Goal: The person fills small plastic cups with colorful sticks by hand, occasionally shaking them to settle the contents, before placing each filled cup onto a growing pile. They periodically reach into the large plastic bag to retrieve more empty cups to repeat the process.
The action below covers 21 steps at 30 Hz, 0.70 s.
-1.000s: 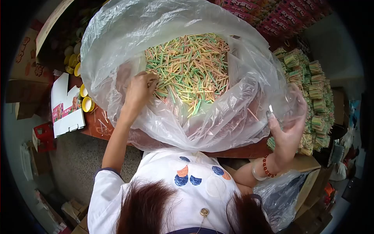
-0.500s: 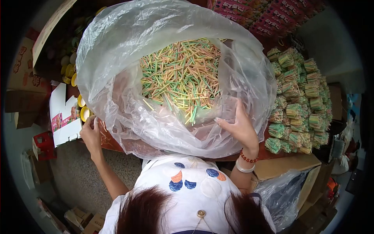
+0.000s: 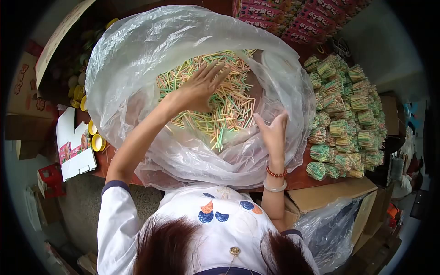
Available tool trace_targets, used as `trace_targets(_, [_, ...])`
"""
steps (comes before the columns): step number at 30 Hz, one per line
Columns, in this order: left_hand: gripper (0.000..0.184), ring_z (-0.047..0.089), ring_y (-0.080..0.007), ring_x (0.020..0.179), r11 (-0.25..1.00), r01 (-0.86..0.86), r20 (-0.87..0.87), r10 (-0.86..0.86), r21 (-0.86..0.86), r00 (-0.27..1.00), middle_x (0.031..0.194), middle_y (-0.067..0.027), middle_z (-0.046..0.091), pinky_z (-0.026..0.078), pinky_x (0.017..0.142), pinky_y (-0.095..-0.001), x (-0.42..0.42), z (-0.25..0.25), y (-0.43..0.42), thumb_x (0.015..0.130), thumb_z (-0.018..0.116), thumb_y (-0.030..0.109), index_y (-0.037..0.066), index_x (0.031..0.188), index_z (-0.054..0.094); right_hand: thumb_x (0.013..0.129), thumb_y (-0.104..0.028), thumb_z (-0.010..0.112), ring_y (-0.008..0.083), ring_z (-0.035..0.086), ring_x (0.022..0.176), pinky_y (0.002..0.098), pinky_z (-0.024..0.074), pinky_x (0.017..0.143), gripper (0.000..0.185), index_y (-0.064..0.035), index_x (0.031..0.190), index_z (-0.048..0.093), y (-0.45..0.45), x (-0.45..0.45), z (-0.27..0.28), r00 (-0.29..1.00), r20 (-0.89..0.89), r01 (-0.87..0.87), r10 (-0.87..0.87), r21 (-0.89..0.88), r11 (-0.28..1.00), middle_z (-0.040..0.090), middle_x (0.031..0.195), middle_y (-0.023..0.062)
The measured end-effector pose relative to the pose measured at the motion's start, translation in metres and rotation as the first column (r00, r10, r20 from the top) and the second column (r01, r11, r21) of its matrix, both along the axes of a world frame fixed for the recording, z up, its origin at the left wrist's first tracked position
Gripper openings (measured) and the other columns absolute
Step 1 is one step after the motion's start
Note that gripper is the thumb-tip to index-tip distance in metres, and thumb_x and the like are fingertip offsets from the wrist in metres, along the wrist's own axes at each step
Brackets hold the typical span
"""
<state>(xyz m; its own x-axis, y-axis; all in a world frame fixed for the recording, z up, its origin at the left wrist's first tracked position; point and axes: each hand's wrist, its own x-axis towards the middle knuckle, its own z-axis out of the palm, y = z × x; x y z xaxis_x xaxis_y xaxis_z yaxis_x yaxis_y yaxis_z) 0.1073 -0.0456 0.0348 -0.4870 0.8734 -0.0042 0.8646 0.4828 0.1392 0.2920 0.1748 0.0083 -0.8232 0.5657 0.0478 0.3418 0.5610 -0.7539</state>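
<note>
A large clear plastic bag (image 3: pixel 137 50) lies opened on the red-brown table, with a heap of short pastel sticks (image 3: pixel 233 107) inside it. Over the heap's upper middle, my left hand (image 3: pixel 199 89) is spread palm down, fingers apart, nothing visibly held. My right hand (image 3: pixel 274 133) is at the heap's right side, against the bag's plastic, thumb and fingers apart. The fingertips of that hand are partly blurred by the film.
Many bundles of pastel sticks (image 3: pixel 341 114) are stacked at the right. Pink printed packs (image 3: pixel 302 18) stand at the back. A white carton piece (image 3: pixel 75 146) and yellow-rimmed cups (image 3: pixel 97 142) lie at the left. An open cardboard box (image 3: pixel 321 195) is at lower right.
My left hand went from the heap's left edge to the table's left side, then onto the heap. My right hand moved left from the bag's outer right side to near the heap.
</note>
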Motion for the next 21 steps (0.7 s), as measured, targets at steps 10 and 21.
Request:
trace_targets(10, [0.077,0.056,-0.038,0.125,0.939,-0.026,-0.222,0.108,0.342,0.969,0.127,-0.0202,0.062,0.047,0.111,-0.0445,-0.044,-0.056,0.061,0.067,0.072,-0.003,0.0,0.142,0.055,0.096,0.005,0.069,0.0235,0.058,0.13,0.0364,0.055,0.104,0.066,-0.0009,0.152,0.034,-0.015,0.017,-0.002,0.954,-0.274,-0.115,-0.124,-0.713,0.692,0.057,0.143,0.0161])
trace_targets(21, [0.056,0.071,-0.0327,0.114,0.704,-0.644,0.763,0.228,0.299,0.604,0.129,-0.0194,0.075,0.052,0.1,-0.0436,-0.001,-0.008,0.008,0.084,0.076,0.018,0.006,0.137,0.066,0.105,-0.012,0.066,0.0225,0.048,0.142,0.0378,0.0357,0.123,0.063,-0.0035,0.159,0.036,-0.036,-0.018,-0.016,0.911,-0.403,-0.352,0.09,-0.645,0.678,0.051,0.153,0.011])
